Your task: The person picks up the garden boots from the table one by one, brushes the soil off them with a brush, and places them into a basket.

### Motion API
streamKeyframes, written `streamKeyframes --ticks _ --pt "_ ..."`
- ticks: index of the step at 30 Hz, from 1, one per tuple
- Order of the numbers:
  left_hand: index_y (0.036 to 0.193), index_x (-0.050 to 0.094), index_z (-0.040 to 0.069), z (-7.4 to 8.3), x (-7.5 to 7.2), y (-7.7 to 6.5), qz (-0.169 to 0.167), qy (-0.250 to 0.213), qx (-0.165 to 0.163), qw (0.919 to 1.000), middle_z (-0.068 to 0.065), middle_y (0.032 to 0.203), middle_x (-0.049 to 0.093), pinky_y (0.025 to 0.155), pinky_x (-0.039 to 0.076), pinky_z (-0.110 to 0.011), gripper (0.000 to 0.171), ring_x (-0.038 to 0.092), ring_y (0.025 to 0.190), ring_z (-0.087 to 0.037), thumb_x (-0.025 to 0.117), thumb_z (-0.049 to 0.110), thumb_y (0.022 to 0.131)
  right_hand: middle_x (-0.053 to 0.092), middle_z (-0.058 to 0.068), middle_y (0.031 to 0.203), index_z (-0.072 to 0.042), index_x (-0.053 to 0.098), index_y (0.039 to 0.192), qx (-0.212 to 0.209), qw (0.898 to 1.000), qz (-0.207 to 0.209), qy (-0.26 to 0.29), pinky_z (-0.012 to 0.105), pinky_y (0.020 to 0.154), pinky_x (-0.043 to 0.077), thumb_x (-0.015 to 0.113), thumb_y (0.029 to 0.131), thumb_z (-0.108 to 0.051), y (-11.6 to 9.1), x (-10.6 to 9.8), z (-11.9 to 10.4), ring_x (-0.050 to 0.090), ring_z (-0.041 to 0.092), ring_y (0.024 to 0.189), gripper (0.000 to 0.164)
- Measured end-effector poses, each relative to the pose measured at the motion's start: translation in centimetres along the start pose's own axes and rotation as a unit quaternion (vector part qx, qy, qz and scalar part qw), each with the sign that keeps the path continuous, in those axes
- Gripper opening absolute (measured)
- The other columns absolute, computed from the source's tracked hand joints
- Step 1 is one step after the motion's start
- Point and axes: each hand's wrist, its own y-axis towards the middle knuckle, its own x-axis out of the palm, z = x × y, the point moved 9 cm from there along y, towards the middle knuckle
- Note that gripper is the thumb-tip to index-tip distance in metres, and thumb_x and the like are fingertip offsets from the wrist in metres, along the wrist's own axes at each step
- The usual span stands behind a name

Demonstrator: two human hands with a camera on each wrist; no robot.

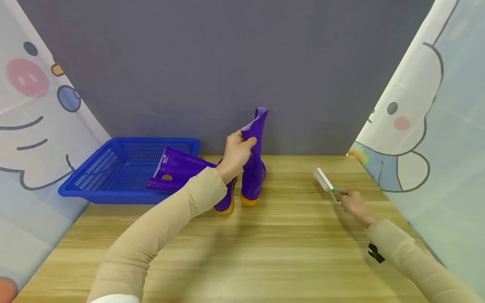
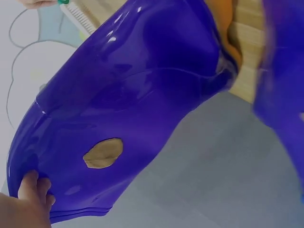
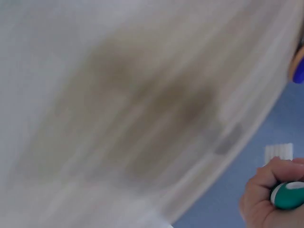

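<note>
At centre frame, gripping a purple boot (image 1: 253, 174) by the shaft (image 1: 258, 131) with the left hand (image 1: 237, 152) and, well apart at right, a green-handled brush (image 1: 324, 181) with the right hand (image 1: 353, 203).

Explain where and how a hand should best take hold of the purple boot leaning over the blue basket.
Probably by its top rim, coming from the left and above to pinch the shaft wall. The purple boot slants over the blue basket, opening leftward, leaving that edge exposed, while the left sleeve partly covers its middle.
</note>
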Motion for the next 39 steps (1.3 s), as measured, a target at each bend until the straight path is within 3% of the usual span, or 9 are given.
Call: streamKeyframes --ticks 6,10,14,17,20,27,32,35,39 --pt "0.104 0.056 0.002 0.8 1.7 0.1 -0.025 -0.071 -0.014 0.9971 0.001 0.078 0.054 0.059 0.045 -0.022 0.014 0.051 0.065 -0.008 0.049 0.003 0.091 0.047 0.033 0.119 0.018 0.034 0.131 -0.004 0.999 0.035 -0.012 0.032 0.068 0.043 0.034 0.099 -0.024 -0.7 -2.1 -0.9 0.051 0.019 0.079 0.053" --pt "0.110 0.054 -0.001 0.6 2.3 -1.0 -0.045 -0.153 -0.011 0.9871 -0.001 0.082 0.057 0.060 0.048 -0.021 0.020 0.056 0.068 -0.009 0.047 -0.001 0.091 0.055 0.021 0.094 0.014 0.035 0.133 -0.004 0.999 0.050 -0.019 0.028 0.059 0.039 0.036 0.098 -0.026 -0.7 -2.7 -0.8 0.047 0.015 0.070 0.053" --pt "0.116 0.052 -0.004 -0.7 1.8 -2.6 -0.056 -0.201 -0.018 0.9778 -0.003 0.086 0.060 0.065 0.052 -0.022 0.026 0.060 0.072 -0.009 0.046 -0.005 0.090 0.047 0.007 0.074 0.011 0.036 0.133 -0.010 0.999 0.043 -0.027 0.027 0.053 0.035 0.037 0.098 -0.028 -0.3 -2.2 -0.7 0.041 0.014 0.062 0.053" --pt "0.114 0.053 -0.004 -1.8 0.8 -3.7 -0.050 -0.176 -0.022 0.9829 -0.001 0.084 0.059 0.064 0.050 -0.021 0.026 0.058 0.070 -0.008 0.048 -0.005 0.088 0.057 0.025 0.092 0.011 0.036 0.134 -0.018 0.999 0.032 -0.030 0.036 0.064 0.045 0.037 0.098 -0.031 -0.1 -1.5 -0.7 0.051 0.028 0.078 0.055" --pt "0.115 0.055 -0.001 -2.4 -0.7 -4.3 -0.039 -0.131 -0.014 0.9906 0.001 0.083 0.059 0.062 0.047 -0.020 0.028 0.055 0.069 -0.007 0.050 -0.003 0.087 0.050 0.033 0.122 0.009 0.038 0.134 -0.023 0.999 0.024 -0.031 0.050 0.080 0.046 0.038 0.098 -0.033 0.1 -0.9 -0.8 0.047 0.043 0.106 0.055" --pt "0.122 0.054 0.007 -2.9 -4.0 -4.7 -0.039 -0.011 0.013 0.9991 -0.005 0.101 0.066 0.079 0.051 -0.027 0.033 0.061 0.084 -0.009 0.055 0.006 0.089 0.061 0.025 0.109 0.010 0.047 0.127 -0.014 0.999 0.022 -0.041 0.028 0.063 0.041 0.041 0.097 -0.028 1.0 0.2 -1.1 0.050 0.022 0.079 0.049" --pt "0.113 0.060 0.007 -1.9 -2.6 -3.6 -0.048 0.055 0.016 0.9972 -0.009 0.094 0.068 0.071 0.052 -0.026 0.025 0.062 0.076 -0.011 0.059 0.013 0.088 0.058 0.026 0.109 0.010 0.048 0.125 -0.018 0.998 0.024 -0.046 0.028 0.066 0.040 0.039 0.098 -0.030 1.0 -0.2 -1.6 0.047 0.022 0.080 0.050" --pt "0.104 0.064 0.004 -1.1 -0.7 -2.6 -0.039 0.025 0.002 0.9989 -0.006 0.083 0.066 0.062 0.051 -0.023 0.018 0.058 0.067 -0.009 0.057 0.013 0.090 0.058 0.027 0.110 0.012 0.045 0.127 -0.018 0.998 0.031 -0.044 0.033 0.068 0.042 0.038 0.098 -0.030 0.9 -0.8 -1.8 0.049 0.026 0.083 0.052" --pt "0.104 0.063 0.001 0.1 2.3 -1.3 -0.034 -0.051 -0.017 0.9980 -0.006 0.084 0.065 0.062 0.054 -0.022 0.018 0.060 0.068 -0.009 0.055 0.010 0.091 0.054 0.031 0.119 0.011 0.043 0.129 -0.017 0.998 0.047 -0.039 0.051 0.082 0.044 0.037 0.097 -0.031 0.7 -1.9 -1.8 0.046 0.046 0.108 0.053"
